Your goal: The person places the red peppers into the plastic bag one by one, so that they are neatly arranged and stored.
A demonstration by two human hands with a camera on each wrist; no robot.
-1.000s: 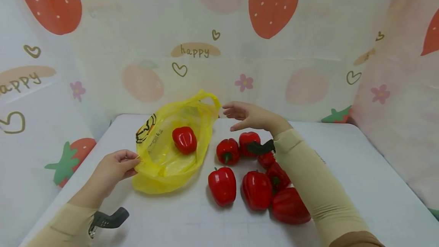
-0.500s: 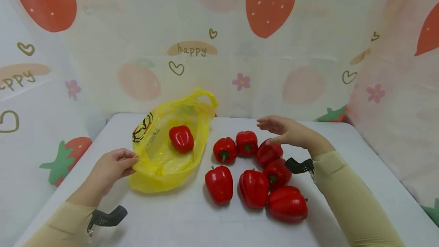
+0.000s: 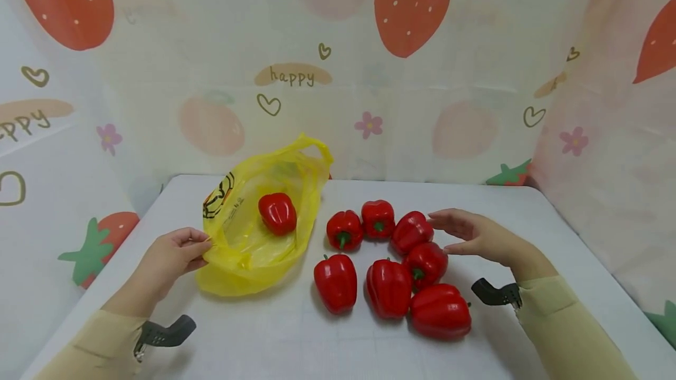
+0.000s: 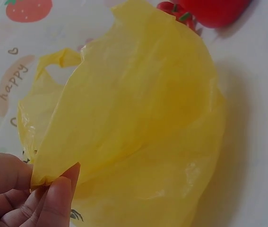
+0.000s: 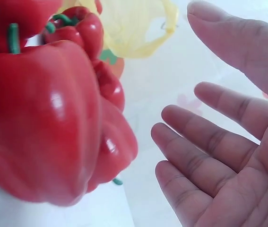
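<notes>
My left hand (image 3: 176,257) pinches the near left edge of a yellow plastic bag (image 3: 253,280), thumb against fingers, as the left wrist view shows close up. The bag lies with its mouth spread, and one red bell pepper (image 3: 277,214) rests inside. My right hand (image 3: 486,239) is at the right side of the loose peppers, holding nothing, its fingers spread apart in the right wrist view. Nearest to it are a red bell pepper (image 3: 412,232) at its fingertips and another red bell pepper (image 3: 426,264) by its thumb.
Several more red bell peppers (image 3: 335,284) lie grouped on the white table (image 3: 253,345), right of the bag. A strawberry-printed cloth (image 3: 396,151) hangs behind and along both sides of the table. Each wrist wears a black camera mount (image 3: 169,332).
My right hand has moved from beside the bag's handle, rightward and toward me, to the right side of the peppers. The left hand keeps its pinch on the bag.
</notes>
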